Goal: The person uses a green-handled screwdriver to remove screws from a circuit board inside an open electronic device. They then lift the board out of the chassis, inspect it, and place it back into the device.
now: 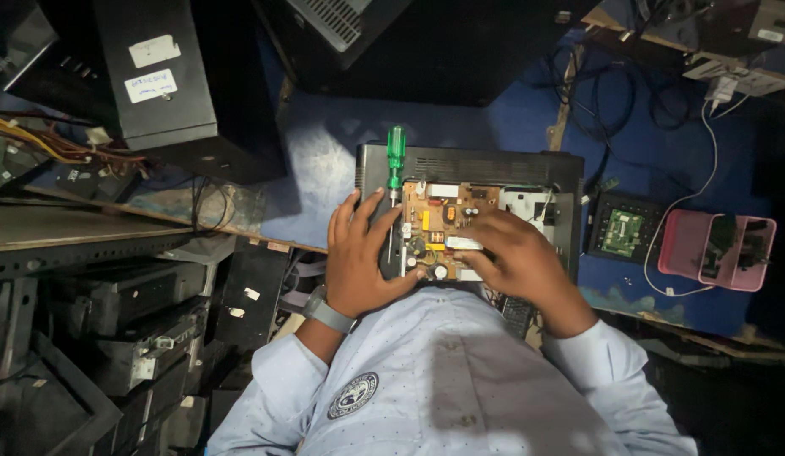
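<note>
Hands: left hand [358, 257] grips one green screwdriver [395, 165]; right hand [512, 257] lies open-fingered on one circuit board [439, 226] inside one black casing [494, 169].

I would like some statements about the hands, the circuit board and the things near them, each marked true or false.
1. The screwdriver has a green handle. True.
2. The right hand lies on the brown circuit board. True.
3. The left hand is far from the board, on the blue surface. False: it rests at the board's left edge, beside the screwdriver's shaft.
4. A pink tray stands to the right of the dark device housing. True.
5. The person wears a watch on the right wrist. False: the grey band is on the left wrist.
6. The board lies bare on the floor. False: it sits in the dark device housing.
</note>
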